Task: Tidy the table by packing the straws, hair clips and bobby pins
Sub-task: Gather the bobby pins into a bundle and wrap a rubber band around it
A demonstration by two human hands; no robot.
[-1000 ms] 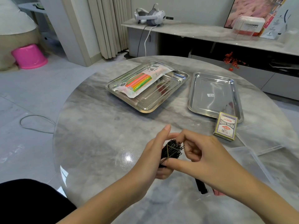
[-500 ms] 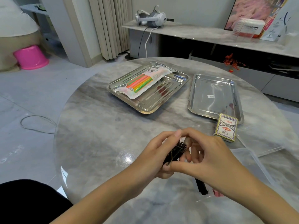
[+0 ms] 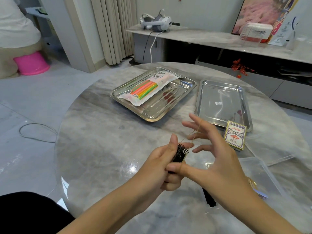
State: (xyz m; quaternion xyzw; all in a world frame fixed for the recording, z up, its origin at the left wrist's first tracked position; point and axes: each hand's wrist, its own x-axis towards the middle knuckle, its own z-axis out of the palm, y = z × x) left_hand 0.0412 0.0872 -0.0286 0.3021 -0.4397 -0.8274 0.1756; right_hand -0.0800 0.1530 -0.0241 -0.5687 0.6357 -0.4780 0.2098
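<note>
My left hand (image 3: 162,164) grips a bundle of black bobby pins (image 3: 180,153) above the near part of the round marble table (image 3: 101,141). My right hand (image 3: 212,156) has its fingers spread, and a thin rubber band (image 3: 192,134) stretches from those fingers down to the bundle. Its thumb rests against the lower end of the pins. A packet of coloured straws (image 3: 146,88) lies in the left steel tray (image 3: 128,105). A black hair clip (image 3: 209,199) shows on the table under my right forearm.
An empty steel tray (image 3: 202,98) sits at the right, with a card box (image 3: 235,137) at its near corner. A clear plastic box (image 3: 263,176) and its lid (image 3: 270,149) lie at the right edge. Behind stands a low cabinet with a headset (image 3: 157,21).
My right hand has opened its fingers and pulled the rubber band out and away from the bundle. My left hand keeps hold of the pins, now held slightly higher.
</note>
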